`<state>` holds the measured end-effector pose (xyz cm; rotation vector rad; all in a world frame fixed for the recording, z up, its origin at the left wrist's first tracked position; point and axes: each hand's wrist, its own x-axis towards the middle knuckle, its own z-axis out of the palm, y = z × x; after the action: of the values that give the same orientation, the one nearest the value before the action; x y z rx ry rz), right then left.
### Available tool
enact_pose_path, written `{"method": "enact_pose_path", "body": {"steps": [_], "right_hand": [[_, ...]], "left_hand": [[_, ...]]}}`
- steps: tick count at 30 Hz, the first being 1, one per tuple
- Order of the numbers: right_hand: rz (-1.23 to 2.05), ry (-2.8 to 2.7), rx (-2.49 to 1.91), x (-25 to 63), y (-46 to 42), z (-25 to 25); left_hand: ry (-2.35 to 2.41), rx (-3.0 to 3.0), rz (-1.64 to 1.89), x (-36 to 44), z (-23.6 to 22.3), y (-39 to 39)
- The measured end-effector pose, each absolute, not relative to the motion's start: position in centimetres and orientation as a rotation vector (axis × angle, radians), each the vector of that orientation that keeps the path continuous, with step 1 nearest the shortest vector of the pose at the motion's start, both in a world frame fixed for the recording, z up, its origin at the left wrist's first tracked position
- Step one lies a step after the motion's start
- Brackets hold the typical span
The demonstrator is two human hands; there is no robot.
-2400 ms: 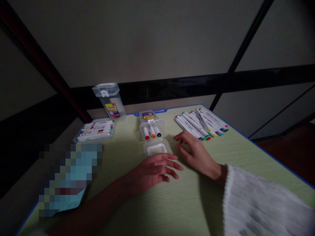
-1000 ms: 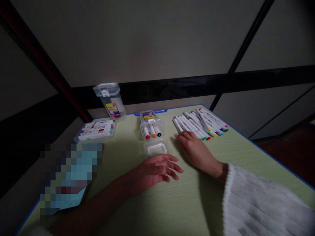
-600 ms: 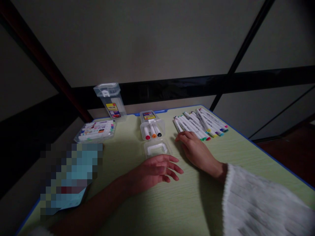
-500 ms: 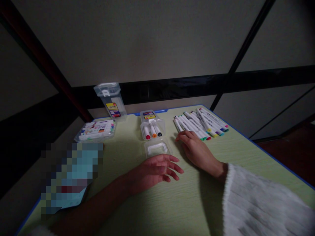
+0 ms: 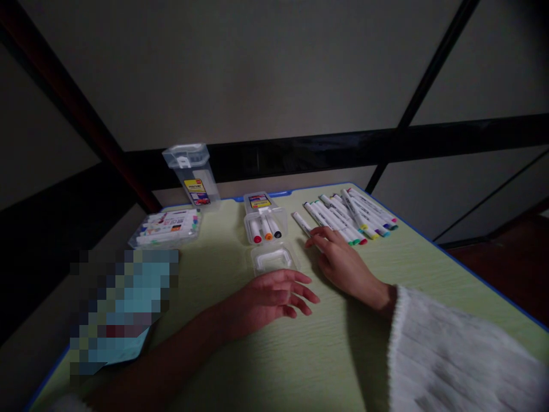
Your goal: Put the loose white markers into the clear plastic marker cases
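1 marker (image 5: 301,222), diagonal, far end leftward, partly under right hand (image 5: 345,266)

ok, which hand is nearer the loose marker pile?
Right. The right hand is at the marker pile, partly covering its leftmost marker; the left hand is farther off, nearer the person, by the open lid.

Dim light with soft shadows

From my end I take this for a room at home: a blue-edged worktop (image 5: 210,260), colouring markers (image 5: 354,209), wardrobe-like panels (image 5: 257,86) behind, a fluffy sleeve (image 5: 454,355).
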<state>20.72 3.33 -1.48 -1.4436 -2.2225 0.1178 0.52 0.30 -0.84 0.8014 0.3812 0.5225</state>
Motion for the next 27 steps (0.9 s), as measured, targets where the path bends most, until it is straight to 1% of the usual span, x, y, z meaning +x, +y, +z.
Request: {"method": "enact_pose_path", "body": {"steps": [13, 21, 27], "right_hand": [[0.252, -2.231, -1.398, 20.66, 3.29, -1.42], [0.263, -2.209, -1.291, 20.81, 3.47, -2.14], [0.349, -2.13, -1.206, 20.62, 3.37, -2.15]], "left_hand": [[0.387, 0.81, 0.513, 0.49, -0.89, 0.31], [0.381, 0.806, 0.521, 0.57, -1.23, 0.36], [0.381, 0.816, 0.507, 0.55, -1.1, 0.3]]}}
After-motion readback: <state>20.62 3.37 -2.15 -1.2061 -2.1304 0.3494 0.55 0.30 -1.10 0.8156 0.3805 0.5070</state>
